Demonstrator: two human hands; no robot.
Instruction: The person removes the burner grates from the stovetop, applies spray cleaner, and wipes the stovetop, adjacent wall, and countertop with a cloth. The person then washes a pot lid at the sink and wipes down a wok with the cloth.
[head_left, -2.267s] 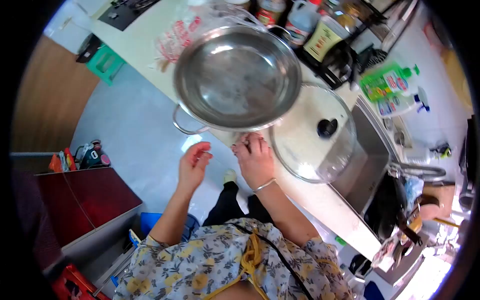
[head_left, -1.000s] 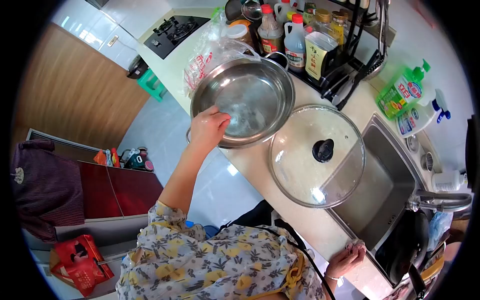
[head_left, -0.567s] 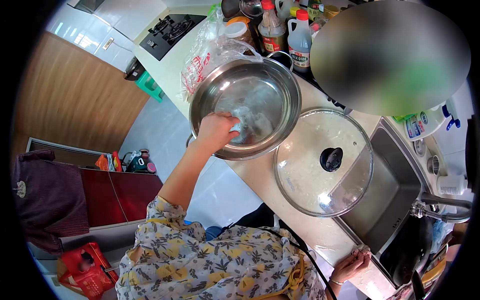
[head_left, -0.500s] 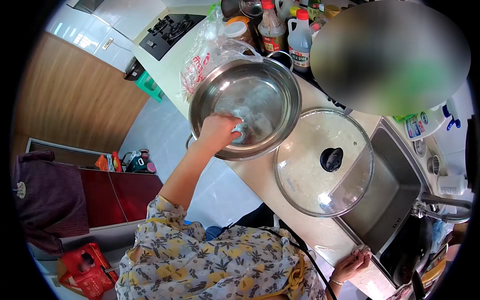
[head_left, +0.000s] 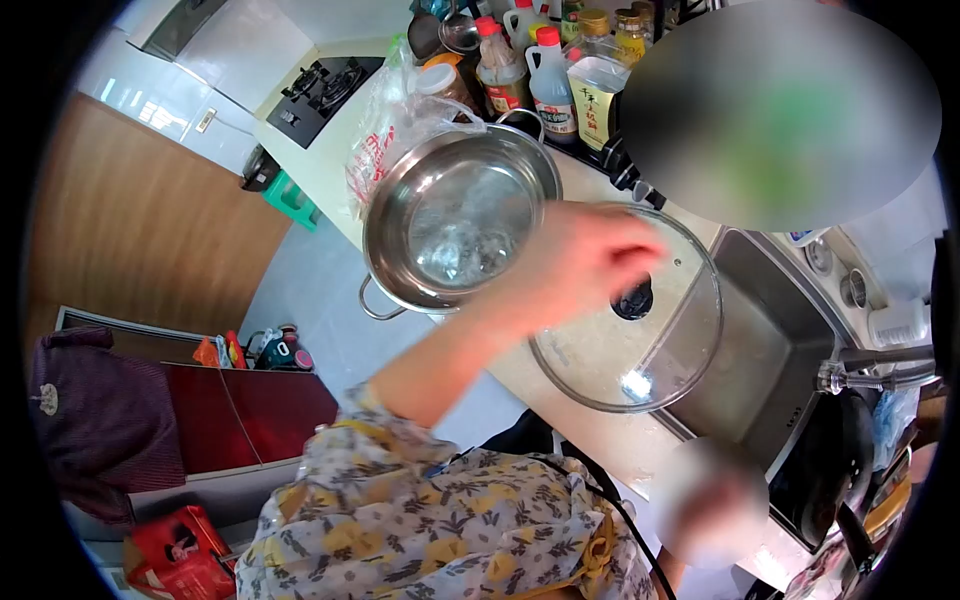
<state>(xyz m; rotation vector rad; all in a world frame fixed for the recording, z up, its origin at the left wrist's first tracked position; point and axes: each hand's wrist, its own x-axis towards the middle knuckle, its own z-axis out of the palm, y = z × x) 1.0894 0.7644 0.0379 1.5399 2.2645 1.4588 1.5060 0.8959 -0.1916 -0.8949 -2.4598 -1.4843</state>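
Observation:
My left hand [head_left: 590,260] is above the glass lid [head_left: 640,375], between the steel pot and the sink, smeared by motion, so its fingers are unclear. The wide steel pot [head_left: 395,225] stands on the counter with rippling water [head_left: 465,240] in it. The lid lies flat, its black knob [head_left: 632,300] up, partly covered by my left hand. My right hand [head_left: 712,505] is down at the counter's front edge near the sink; a blur hides its fingers and whatever is under them.
Bottles [head_left: 550,90] and a plastic bag [head_left: 375,150] are behind the pot. A steel sink [head_left: 760,350] with a faucet [head_left: 880,370] lies right of the lid, beside a black pan [head_left: 840,450]. A gas hob [head_left: 325,95] is at the far left. A blurred oval covers the upper right.
My left hand has come out of the pot and moved right, over the lid. The water shows stronger ripples. The view has shifted slightly; my right hand remains near the counter edge.

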